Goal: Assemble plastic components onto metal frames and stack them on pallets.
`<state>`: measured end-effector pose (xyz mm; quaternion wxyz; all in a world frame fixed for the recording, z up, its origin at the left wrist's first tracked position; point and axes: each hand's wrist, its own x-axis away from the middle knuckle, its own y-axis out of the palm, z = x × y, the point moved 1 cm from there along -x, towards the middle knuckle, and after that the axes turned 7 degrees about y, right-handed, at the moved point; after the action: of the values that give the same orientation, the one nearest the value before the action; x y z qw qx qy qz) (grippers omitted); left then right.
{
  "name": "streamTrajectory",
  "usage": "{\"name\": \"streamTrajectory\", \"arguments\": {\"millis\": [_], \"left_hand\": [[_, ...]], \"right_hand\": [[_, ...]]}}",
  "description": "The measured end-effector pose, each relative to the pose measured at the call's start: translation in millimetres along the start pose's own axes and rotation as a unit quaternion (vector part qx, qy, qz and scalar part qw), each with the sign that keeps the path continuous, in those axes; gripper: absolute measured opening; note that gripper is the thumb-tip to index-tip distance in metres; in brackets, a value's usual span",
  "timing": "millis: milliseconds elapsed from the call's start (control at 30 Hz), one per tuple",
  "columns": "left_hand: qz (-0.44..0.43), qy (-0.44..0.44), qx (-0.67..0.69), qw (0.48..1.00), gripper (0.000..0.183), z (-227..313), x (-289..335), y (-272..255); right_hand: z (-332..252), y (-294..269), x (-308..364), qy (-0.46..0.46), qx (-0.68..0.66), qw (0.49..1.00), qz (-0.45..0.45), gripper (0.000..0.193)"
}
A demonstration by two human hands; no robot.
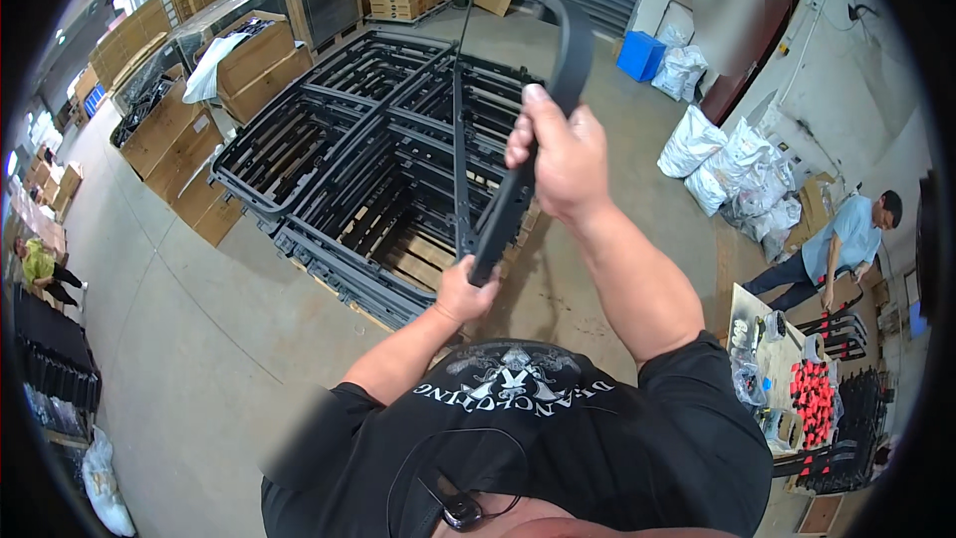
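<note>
A black frame [571, 50] with rounded corners stands up in front of me, seen nearly edge-on and above the floor. My right hand [571, 161] is closed around its near side rail, with the thumb along the top. My left hand [465, 295] grips the lower end of the same frame, close to my body. Just beyond it, a stack of similar black frames [383, 112] lies flat, with crossbars dividing their openings. Wooden pallet boards [416, 257] show through the stack. Whether the held frame touches the stack I cannot tell.
Open cardboard boxes [189, 164] line the stack's left. White sacks [694, 142] and a blue bin [640, 57] stand along the right wall. At right, a person [835, 244] works by a bench [749, 324] with red-and-black parts [814, 401]. Another person [40, 267] is far left.
</note>
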<state>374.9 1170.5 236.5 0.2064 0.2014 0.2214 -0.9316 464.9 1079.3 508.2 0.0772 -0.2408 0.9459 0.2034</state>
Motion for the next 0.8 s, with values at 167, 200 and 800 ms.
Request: {"name": "streamTrajectory", "arguments": {"millis": [167,200,800], "left_hand": [[-0.030,0.077,-0.004,0.997,0.022,-25,24,-7],[-0.047,0.093,-0.001,0.994,0.022,-27,26,-7],[-0.307,0.412,0.197,0.835,0.021,107,-9,103]], "right_hand": [[3,19,42,0.006,0.053,0.998,-0.020,0.023],[0,22,53,0.003,0.048,0.999,-0.015,0.022],[-120,-22,183,-0.241,0.131,0.933,0.233,0.018]]}}
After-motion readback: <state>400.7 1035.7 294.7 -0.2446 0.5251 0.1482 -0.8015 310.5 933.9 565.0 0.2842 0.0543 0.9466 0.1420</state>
